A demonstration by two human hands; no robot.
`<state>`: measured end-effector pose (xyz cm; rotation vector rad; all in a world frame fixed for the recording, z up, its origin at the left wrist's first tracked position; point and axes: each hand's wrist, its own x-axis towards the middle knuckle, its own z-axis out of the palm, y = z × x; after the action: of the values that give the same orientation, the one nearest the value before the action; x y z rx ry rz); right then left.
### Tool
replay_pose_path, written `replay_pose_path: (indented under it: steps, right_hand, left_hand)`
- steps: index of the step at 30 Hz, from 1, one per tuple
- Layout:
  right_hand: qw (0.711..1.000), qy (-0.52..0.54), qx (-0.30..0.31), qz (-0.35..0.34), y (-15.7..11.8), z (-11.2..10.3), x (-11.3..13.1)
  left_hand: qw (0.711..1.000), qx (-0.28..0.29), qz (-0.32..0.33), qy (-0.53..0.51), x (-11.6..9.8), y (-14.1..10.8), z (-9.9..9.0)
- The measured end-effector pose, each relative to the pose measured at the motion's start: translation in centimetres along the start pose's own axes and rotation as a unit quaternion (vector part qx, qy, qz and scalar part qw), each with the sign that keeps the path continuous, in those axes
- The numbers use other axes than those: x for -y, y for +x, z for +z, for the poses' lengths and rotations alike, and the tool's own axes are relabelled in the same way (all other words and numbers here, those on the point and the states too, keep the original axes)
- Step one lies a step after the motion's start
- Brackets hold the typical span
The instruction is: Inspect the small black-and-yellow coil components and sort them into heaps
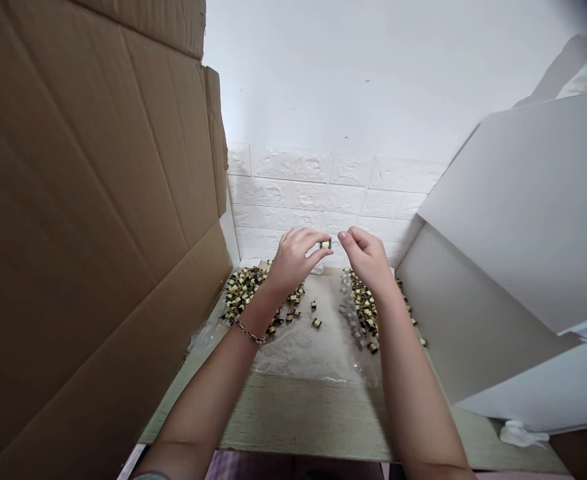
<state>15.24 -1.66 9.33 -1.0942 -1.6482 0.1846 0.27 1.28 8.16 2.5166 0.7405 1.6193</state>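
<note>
A small black part with a yellow middle (326, 245) is pinched between the thumb and fingertips of my left hand (296, 258), raised above the table. Just to its right is my right hand (366, 257), its fingers curled and thumb pressed to them; whatever it holds, if anything, is too small to make out. Many similar yellow-and-black parts lie in a left pile (241, 290), partly behind my left hand. A right pile (365, 307) is partly covered by my right forearm. Between the piles lie two loose parts, one of them nearer the front (316, 323).
Clear plastic sheeting (303, 360) covers part of the wooden table (308, 413). A tall cardboard sheet (98, 200) stands at the left, white panels (523, 213) at the right. The white brick-patterned wall (313, 193) is behind. Crumpled white material (522, 435) lies at the front right.
</note>
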Motion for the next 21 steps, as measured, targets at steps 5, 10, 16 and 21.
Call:
replay_pose_path:
  steps: [5, 10, 16, 21]
  right_hand:
    - [1.000, -0.017, 0.006, 0.000, -0.1, -0.3, -0.1]
    - [0.999, -0.005, 0.032, 0.015, 0.0, -0.7, -0.2]
    - [0.983, 0.147, 0.094, 0.052, 0.2, -0.8, -1.3]
    - [0.950, 0.276, 0.123, 0.076, 0.4, -0.6, -2.0]
  left_hand:
    - [1.000, 0.003, 0.005, -0.017, 0.0, 0.1, -0.2]
    - [0.999, 0.011, 0.011, -0.037, -0.1, 0.1, -0.3]
    - [0.997, 0.024, -0.002, -0.073, -0.2, 0.1, -0.3]
    - [0.995, 0.025, -0.017, -0.097, -0.3, 0.1, -0.2]
